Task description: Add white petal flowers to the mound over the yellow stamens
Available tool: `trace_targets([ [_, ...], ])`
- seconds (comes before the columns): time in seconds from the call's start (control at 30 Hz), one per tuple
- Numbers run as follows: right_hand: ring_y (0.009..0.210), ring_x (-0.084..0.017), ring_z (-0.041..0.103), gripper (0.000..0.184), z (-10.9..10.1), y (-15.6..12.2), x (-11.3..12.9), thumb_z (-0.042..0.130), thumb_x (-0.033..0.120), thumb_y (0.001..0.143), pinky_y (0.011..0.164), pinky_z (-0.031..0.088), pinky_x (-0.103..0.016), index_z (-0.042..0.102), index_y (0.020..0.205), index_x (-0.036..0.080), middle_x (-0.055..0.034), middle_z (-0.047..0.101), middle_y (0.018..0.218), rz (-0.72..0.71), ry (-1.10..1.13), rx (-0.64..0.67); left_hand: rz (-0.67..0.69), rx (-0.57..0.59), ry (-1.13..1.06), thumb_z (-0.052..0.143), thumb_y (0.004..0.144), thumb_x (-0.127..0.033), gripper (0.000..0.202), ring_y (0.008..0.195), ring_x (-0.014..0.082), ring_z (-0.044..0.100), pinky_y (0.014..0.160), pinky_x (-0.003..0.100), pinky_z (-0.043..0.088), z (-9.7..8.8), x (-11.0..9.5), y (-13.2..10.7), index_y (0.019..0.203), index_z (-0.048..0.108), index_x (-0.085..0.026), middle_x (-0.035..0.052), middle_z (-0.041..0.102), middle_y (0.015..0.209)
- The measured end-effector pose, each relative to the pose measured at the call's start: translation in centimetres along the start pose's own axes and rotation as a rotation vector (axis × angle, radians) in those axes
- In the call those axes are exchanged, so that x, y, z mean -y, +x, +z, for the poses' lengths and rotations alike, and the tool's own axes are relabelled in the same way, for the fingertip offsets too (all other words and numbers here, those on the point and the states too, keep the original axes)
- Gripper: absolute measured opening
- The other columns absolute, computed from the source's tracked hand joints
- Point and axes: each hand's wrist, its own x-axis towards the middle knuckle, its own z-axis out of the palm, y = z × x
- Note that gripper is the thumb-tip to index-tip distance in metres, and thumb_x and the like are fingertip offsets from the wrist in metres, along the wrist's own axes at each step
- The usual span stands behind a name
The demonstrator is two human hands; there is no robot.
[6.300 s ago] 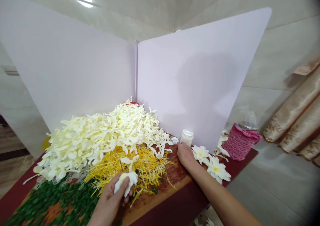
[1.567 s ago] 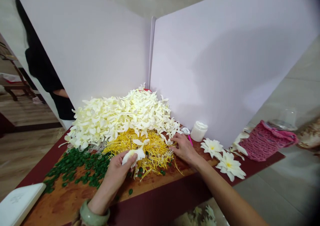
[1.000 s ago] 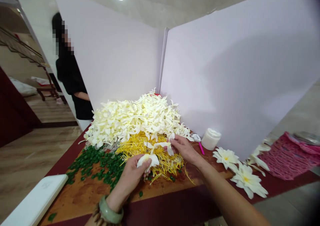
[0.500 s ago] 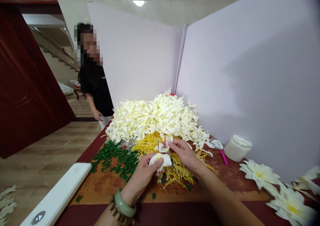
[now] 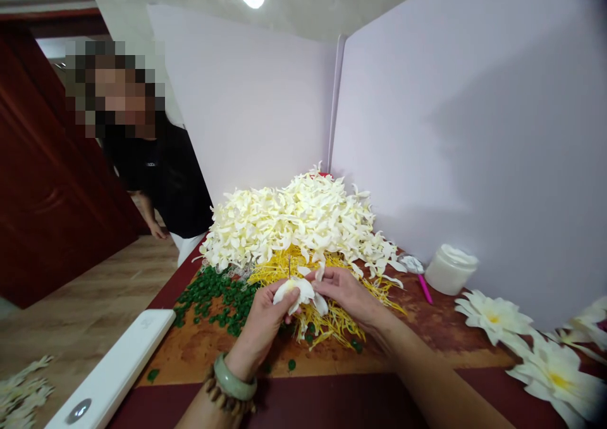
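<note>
My left hand (image 5: pixel 268 315), with a jade bangle and a beaded bracelet at the wrist, pinches a white artificial flower (image 5: pixel 296 290) with a thin wire standing up from its middle. My right hand (image 5: pixel 344 293) is closed on a white petal (image 5: pixel 320 271) right beside the flower. Beneath both hands lie yellow stamen strands (image 5: pixel 327 328). A tall heap of white petals (image 5: pixel 294 220) rises just beyond them. Small green pieces (image 5: pixel 213 299) are scattered to the left of my left hand.
A white jar (image 5: pixel 451 269) and a pink-handled tool (image 5: pixel 425 288) stand by the white panel (image 5: pixel 474 131). Finished-looking white flowers (image 5: pixel 493 317) lie at right. A long white device (image 5: pixel 114 369) sits at the left edge. A person in a black shirt (image 5: pixel 164 176) stands beyond the left panel.
My right hand has brought its petal down against the flower in my left hand, which has shifted slightly left and up. The person at left has come closer and leans in.
</note>
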Motion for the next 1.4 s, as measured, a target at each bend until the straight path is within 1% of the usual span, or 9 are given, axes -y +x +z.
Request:
trace_targets([
  [0.27, 0.057, -0.011, 0.054, 0.024, 0.0, 0.1, -0.4, 0.061, 0.034, 0.067, 0.055, 0.040, -0.023, 0.062, 0.078, 0.013, -0.0016, 0.063, 0.068, -0.021, 0.001, 0.013, 0.013, -0.017, 0.020, 0.060, 0.070, -0.037, 0.030, 0.047, 0.0059, 0.038, 0.041, 0.016, 0.026, -0.2, 0.1, 0.0, 0.080, 0.062, -0.009, -0.0013, 0.051, 0.055],
  [0.43, 0.056, -0.013, 0.050, 0.010, 0.4, 0.2, -1.0, 0.057, 0.026, 0.067, 0.053, 0.038, -0.024, 0.056, 0.065, 0.016, 0.0007, 0.056, 0.059, -0.167, -0.319, -0.187, -0.005, -0.003, 0.053, 0.061, 0.068, -0.038, 0.032, 0.046, 0.0065, 0.041, 0.040, 0.016, 0.028, 0.3, 0.0, -0.1, 0.079, 0.061, -0.008, -0.0004, 0.052, 0.057],
  [0.6, 0.058, -0.014, 0.045, 0.013, 0.8, -0.1, -0.8, 0.051, 0.020, 0.069, 0.058, 0.036, -0.026, 0.045, 0.057, 0.020, 0.0019, 0.047, 0.056, -0.255, -0.440, -0.325, -0.020, -0.024, 0.075, 0.063, 0.065, -0.040, 0.034, 0.045, 0.0070, 0.042, 0.039, 0.017, 0.029, 0.4, 0.2, 0.0, 0.078, 0.062, -0.009, -0.0007, 0.053, 0.056],
  [0.73, 0.064, -0.016, 0.056, 0.003, 0.7, -0.1, -0.6, 0.052, 0.019, 0.067, 0.058, 0.042, -0.026, 0.050, 0.069, 0.019, -0.0011, 0.058, 0.065, -0.203, -0.338, -0.148, -0.031, -0.074, 0.032, 0.064, 0.063, -0.040, 0.035, 0.044, 0.0067, 0.042, 0.038, 0.017, 0.027, 0.0, 0.1, 0.2, 0.079, 0.063, -0.009, -0.0012, 0.053, 0.054],
  [0.83, 0.069, -0.017, 0.059, 0.019, 0.6, 0.0, -0.9, 0.055, 0.015, 0.062, 0.061, 0.044, -0.026, 0.050, 0.080, 0.018, -0.0018, 0.061, 0.071, -0.125, -0.222, -0.060, -0.018, -0.070, 0.023, 0.064, 0.063, -0.040, 0.035, 0.044, 0.0062, 0.040, 0.039, 0.017, 0.026, -0.1, -0.1, 0.2, 0.078, 0.064, -0.009, -0.0014, 0.053, 0.053],
  [0.93, 0.056, -0.013, 0.057, 0.024, 0.3, 0.1, -1.2, 0.053, 0.013, 0.062, 0.054, 0.042, -0.024, 0.047, 0.085, 0.019, 0.0023, 0.059, 0.064, -0.072, -0.184, -0.082, -0.022, -0.073, 0.031, 0.064, 0.063, -0.040, 0.034, 0.044, 0.0059, 0.040, 0.039, 0.017, 0.026, -0.1, -0.1, 0.2, 0.077, 0.064, -0.009, -0.0012, 0.053, 0.054],
  [1.07, 0.046, -0.011, 0.052, 0.004, -0.2, 0.3, -1.2, 0.052, 0.018, 0.065, 0.048, 0.040, -0.023, 0.048, 0.066, 0.019, 0.0025, 0.058, 0.054, -0.076, -0.203, -0.132, -0.032, -0.063, 0.027, 0.064, 0.064, -0.040, 0.034, 0.044, 0.0061, 0.039, 0.039, 0.017, 0.025, -0.2, 0.2, 0.3, 0.077, 0.064, -0.009, -0.0018, 0.052, 0.052],
  [1.23, 0.042, -0.011, 0.051, 0.002, -0.8, 0.5, -0.9, 0.051, 0.021, 0.065, 0.044, 0.039, -0.023, 0.051, 0.064, 0.019, 0.0019, 0.058, 0.054, -0.090, -0.233, -0.262, -0.083, -0.038, 0.028, 0.065, 0.062, -0.042, 0.035, 0.044, 0.0070, 0.042, 0.038, 0.017, 0.025, -0.1, 0.2, 0.2, 0.074, 0.063, -0.009, -0.0006, 0.053, 0.052],
  [1.4, 0.042, -0.012, 0.052, 0.004, -1.5, 0.7, -0.6, 0.052, 0.022, 0.065, 0.042, 0.039, -0.024, 0.053, 0.066, 0.019, 0.0002, 0.060, 0.055, -0.086, -0.253, -0.365, -0.093, 0.096, 0.027, 0.062, 0.068, -0.040, 0.031, 0.043, 0.0052, 0.040, 0.038, 0.016, 0.025, 0.4, 0.1, -0.2, 0.072, 0.062, -0.010, -0.0015, 0.051, 0.051],
])
